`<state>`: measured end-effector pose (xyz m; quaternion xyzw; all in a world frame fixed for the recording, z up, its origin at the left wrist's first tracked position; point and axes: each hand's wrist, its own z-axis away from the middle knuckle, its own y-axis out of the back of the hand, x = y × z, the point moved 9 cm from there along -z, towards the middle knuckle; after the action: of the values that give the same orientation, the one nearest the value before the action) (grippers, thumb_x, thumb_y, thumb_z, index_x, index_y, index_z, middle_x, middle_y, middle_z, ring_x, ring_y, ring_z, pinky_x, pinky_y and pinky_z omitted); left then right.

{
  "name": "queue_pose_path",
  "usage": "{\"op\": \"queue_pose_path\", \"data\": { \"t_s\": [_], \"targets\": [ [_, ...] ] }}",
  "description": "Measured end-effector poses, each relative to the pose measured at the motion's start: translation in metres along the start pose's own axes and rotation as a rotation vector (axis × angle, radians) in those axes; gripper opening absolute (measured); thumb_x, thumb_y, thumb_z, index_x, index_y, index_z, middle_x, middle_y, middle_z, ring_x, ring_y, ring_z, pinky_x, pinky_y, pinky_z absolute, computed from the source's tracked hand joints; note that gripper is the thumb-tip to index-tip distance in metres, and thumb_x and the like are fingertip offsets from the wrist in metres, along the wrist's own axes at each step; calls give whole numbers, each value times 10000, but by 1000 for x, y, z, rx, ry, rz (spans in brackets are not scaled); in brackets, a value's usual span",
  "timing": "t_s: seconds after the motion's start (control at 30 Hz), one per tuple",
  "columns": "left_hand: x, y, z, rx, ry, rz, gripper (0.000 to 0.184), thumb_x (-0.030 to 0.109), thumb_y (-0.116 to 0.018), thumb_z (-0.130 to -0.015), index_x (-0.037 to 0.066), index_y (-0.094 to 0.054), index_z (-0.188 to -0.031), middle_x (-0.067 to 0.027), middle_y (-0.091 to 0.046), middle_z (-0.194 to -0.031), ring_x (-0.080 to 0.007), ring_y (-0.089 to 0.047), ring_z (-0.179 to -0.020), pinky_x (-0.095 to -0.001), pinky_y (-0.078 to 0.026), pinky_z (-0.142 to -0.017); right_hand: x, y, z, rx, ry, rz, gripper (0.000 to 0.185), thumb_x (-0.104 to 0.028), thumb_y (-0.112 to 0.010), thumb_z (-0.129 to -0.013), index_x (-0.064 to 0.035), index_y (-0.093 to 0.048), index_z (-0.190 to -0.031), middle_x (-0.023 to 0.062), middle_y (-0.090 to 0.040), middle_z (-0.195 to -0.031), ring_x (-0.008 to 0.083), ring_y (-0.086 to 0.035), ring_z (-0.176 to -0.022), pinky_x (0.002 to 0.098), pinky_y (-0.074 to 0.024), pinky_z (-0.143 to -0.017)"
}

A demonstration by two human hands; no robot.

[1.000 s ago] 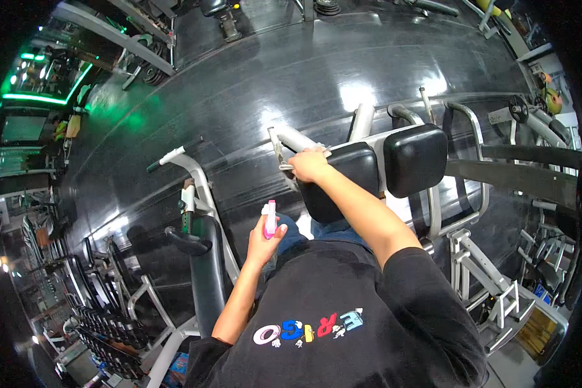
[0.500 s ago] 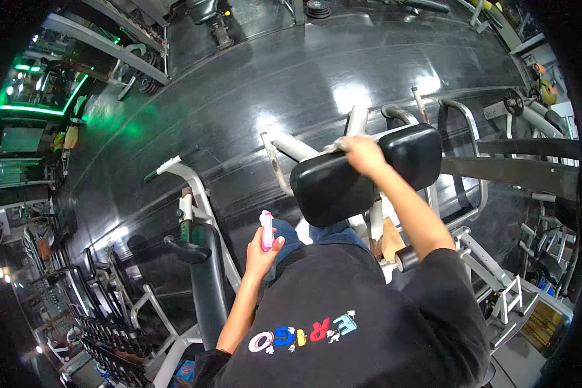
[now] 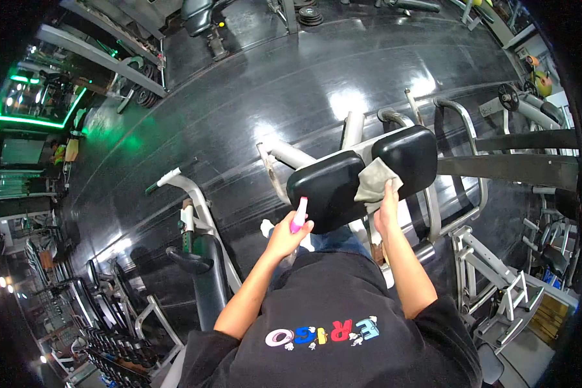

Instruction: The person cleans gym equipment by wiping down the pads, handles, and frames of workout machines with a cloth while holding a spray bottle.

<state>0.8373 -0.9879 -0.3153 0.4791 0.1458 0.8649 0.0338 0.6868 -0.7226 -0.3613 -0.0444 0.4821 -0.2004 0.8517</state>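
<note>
My left hand (image 3: 287,239) is closed around a pink-and-white spray bottle (image 3: 300,216). Its upper part sticks out above the fingers; the rest is hidden by the hand. It is in front of the left black pad (image 3: 326,187) of a gym machine. My right hand (image 3: 387,212) grips a crumpled light grey cloth (image 3: 376,180) by its lower right edge. The cloth hangs over the gap between the left pad and the right black pad (image 3: 410,158), overlapping both in view; whether it touches them I cannot tell.
White tubular frame legs (image 3: 354,129) and a curved handle bar (image 3: 462,116) surround the pads. At left stands another machine with a black upright pad (image 3: 208,275). A dumbbell rack (image 3: 113,349) is at lower left, and weight plates (image 3: 310,15) lie on the dark floor ahead.
My right hand has drawn back from the pads' top edge towards me, and the cloth now hangs opened out. My left hand has moved right with the spray bottle, closer to the left pad.
</note>
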Motion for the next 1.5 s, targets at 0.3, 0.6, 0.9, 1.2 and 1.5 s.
{"op": "queue_pose_path", "data": {
  "t_s": [0.3, 0.6, 0.9, 1.2, 1.5],
  "targets": [
    [50, -53, -47, -121, 28, -168, 475, 519, -676, -845, 52, -594, -869, -60, -641, -679, -151, -640, -635, -317, -487, -617, 9, 39, 32, -46, -64, 106, 459, -390, -487, -1006, -13, -462, -1267, 104, -595, -1170, 207, -565, -1112, 364, -453, -955],
    [66, -75, -69, -170, 18, -201, 535, 552, -676, -817, 26, -588, -862, -137, -663, -733, -275, -673, -718, -390, -496, -683, -13, 50, 28, -13, 16, 171, 406, -357, -483, -1011, -2, -532, -1202, 105, -604, -1169, 195, -569, -1091, 344, -447, -938],
    [-2, -33, -18, -18, -88, -65, 480, 478, -715, -805, 55, -614, -1008, -108, -661, -784, -244, -656, -746, -374, -487, -695, -51, -2, 0, -88, 446, 506, 377, -278, -450, -1022, 26, -556, -1217, 128, -639, -1161, 236, -601, -1051, 368, -460, -920],
    [-45, -16, 36, 100, 29, 228, 322, 291, -728, -855, 47, -597, -1018, -27, -622, -740, -107, -615, -679, -274, -486, -639, 7, -152, 50, -631, 1147, 1459, 601, -89, -638, -733, -235, -546, -1309, 48, -473, -1429, 288, -360, -1378, 621, -141, -1125],
    [-38, 13, 41, 116, 14, 231, 322, 262, -734, -854, 39, -589, -1035, -32, -639, -768, -96, -605, -709, -268, -486, -673, -1, -152, -48, -604, 496, 1569, 309, -174, -626, -820, -139, -622, -1127, 83, -655, -1091, 274, -554, -1161, 552, -360, -975]
  ]
}}
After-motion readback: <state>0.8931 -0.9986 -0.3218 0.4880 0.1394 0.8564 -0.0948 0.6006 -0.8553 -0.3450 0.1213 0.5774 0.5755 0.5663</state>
